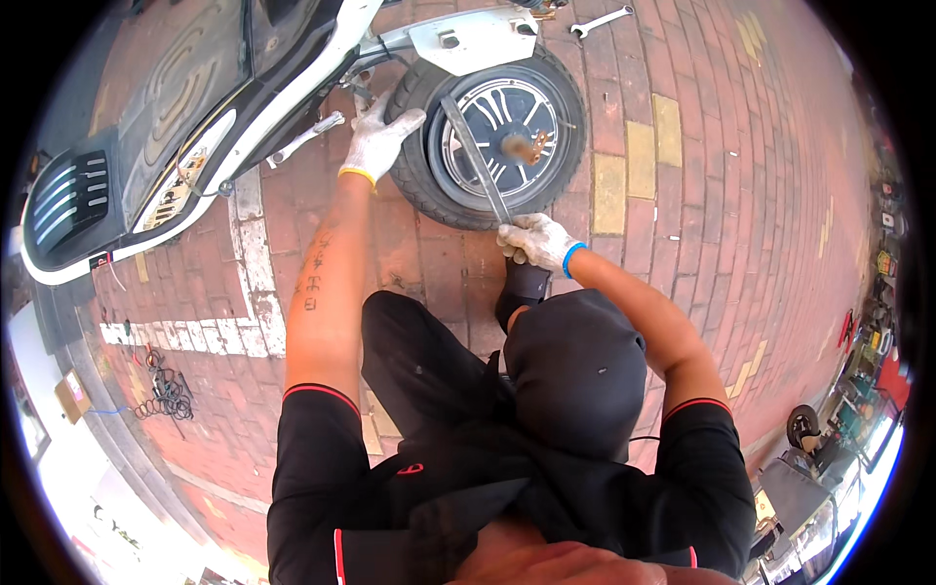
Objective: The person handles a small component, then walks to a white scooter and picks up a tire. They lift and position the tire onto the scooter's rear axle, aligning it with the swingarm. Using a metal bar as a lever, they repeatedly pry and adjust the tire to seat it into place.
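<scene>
A scooter wheel (515, 146) with a black tyre (414, 161) and a silver-and-black hub lies at the end of the white scooter's frame. My left hand (375, 138), in a white work glove with a yellow cuff, grips the tyre's left edge, its thumb across the sidewall. In a white glove with a blue cuff, my right hand (538, 240) is closed round the lower end of a long flat metal tyre lever (476, 161). The lever slants across the wheel, its upper end near the rim's upper left. Fingers behind the tyre are hidden.
The white-and-black scooter body (185, 146) fills the upper left. A wrench (305, 139) lies beside it, another wrench (602, 21) beyond the wheel. Coiled cables (164, 387) lie at the left. Tools and parts, including a small wheel (802, 427), line the right edge.
</scene>
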{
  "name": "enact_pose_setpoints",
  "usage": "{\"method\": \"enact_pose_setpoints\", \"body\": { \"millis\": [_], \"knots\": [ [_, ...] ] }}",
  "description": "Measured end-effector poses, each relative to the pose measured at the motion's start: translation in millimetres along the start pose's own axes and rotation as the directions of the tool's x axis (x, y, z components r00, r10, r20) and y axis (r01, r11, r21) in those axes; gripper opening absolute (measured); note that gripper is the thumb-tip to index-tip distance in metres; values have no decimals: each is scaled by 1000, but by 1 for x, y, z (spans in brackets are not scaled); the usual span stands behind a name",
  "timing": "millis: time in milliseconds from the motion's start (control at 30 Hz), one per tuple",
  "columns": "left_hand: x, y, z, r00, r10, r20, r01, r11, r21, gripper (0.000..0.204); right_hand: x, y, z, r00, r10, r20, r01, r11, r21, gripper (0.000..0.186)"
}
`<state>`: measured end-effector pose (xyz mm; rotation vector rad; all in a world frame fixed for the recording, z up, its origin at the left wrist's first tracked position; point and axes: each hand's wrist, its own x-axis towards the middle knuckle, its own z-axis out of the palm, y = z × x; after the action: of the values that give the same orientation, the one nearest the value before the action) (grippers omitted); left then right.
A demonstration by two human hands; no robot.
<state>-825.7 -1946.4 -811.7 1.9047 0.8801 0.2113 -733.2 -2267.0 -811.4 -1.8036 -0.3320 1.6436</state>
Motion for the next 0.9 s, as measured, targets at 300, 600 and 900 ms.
{"method": "enact_pose_setpoints", "body": {
  "millis": [300, 600, 900],
  "knots": [
    [1, -11, 7, 978, -58, -201, 24, 985, -170, 83, 67, -2, 70, 975, 7, 222, 34, 983, -181, 41],
    [7, -9, 2, 972, -16, -233, -4, 996, -84, 74, 93, -25, 96, 963, -34, 266, 128, 930, -346, 43],
    [-4, -1, 6, 943, 19, -333, -12, 1000, 22, 82, 57, -43, 101, 918, 105, 383, -66, 991, -115, 37]
  ]
}}
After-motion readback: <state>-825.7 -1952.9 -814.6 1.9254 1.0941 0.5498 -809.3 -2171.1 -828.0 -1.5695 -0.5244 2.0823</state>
